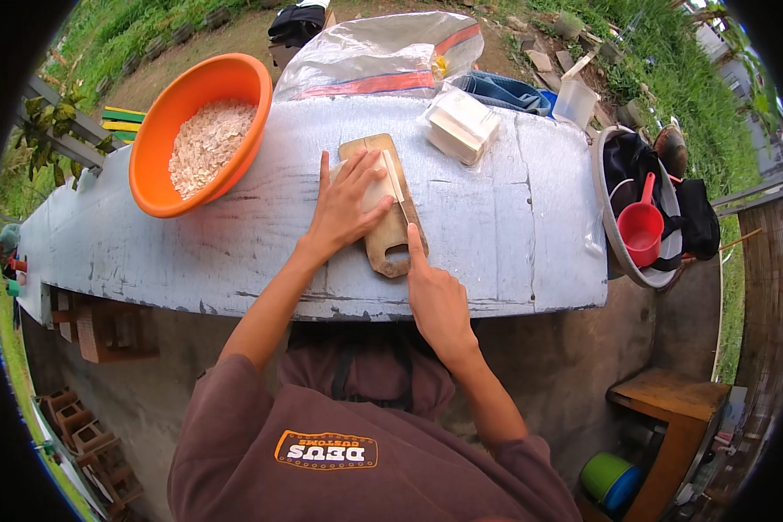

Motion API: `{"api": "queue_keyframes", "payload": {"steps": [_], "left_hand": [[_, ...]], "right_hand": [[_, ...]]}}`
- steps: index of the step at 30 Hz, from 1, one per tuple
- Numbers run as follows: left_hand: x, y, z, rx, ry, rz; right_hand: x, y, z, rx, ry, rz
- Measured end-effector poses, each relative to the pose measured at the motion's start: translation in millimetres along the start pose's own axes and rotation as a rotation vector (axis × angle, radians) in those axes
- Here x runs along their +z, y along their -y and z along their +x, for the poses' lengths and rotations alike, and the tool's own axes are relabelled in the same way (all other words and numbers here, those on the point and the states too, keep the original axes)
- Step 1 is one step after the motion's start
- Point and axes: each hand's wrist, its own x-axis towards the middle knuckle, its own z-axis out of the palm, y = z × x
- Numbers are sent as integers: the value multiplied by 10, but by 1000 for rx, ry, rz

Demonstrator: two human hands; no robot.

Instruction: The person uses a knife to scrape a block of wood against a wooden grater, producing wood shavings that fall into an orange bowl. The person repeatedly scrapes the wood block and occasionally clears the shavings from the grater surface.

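A worn wooden cutting board [380, 240] lies at a slant on the silver-covered table. My left hand [347, 207], fingers spread, presses a thin pale slab [373, 194] flat against it. In my right hand [440, 297] is a knife [403, 212], its handle mostly hidden by the palm and my index finger stretched along its back. The blade runs by the slab's right edge, where a narrow pale strip [393, 173] lies. Beyond the board to the right sits a clear plastic pack of pale slabs [460, 127].
An orange basin [145, 156] of small pale pieces [212, 143] stands left on the table [267, 267]. A large clear plastic bag [365, 55] and folded denim [506, 91] lie along the far edge. At right, a grey tub [605, 196] holds a red dipper [641, 231] and dark cloth.
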Motion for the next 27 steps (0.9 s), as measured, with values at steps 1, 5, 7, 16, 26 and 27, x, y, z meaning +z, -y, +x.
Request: {"api": "queue_keyframes", "payload": {"steps": [1,5,7,16,26,27], "left_hand": [[0,30,-12,12,-3,-5],[-32,86,-19,13,-8,-98],[-81,84,-13,-5,9,-145],[-158,74,17,51,14,-95],[-179,76,31,44,30,-105],[-180,72,31,44,34,-108]], "right_hand": [[9,-12,0,-8,-20,9],[116,-70,68,-42,-109,38],[122,-50,117,-44,-138,59],[37,175,642,-57,-160,56],[115,321,883,-14,-137,-42],[104,329,882,-11,-131,-48]]}}
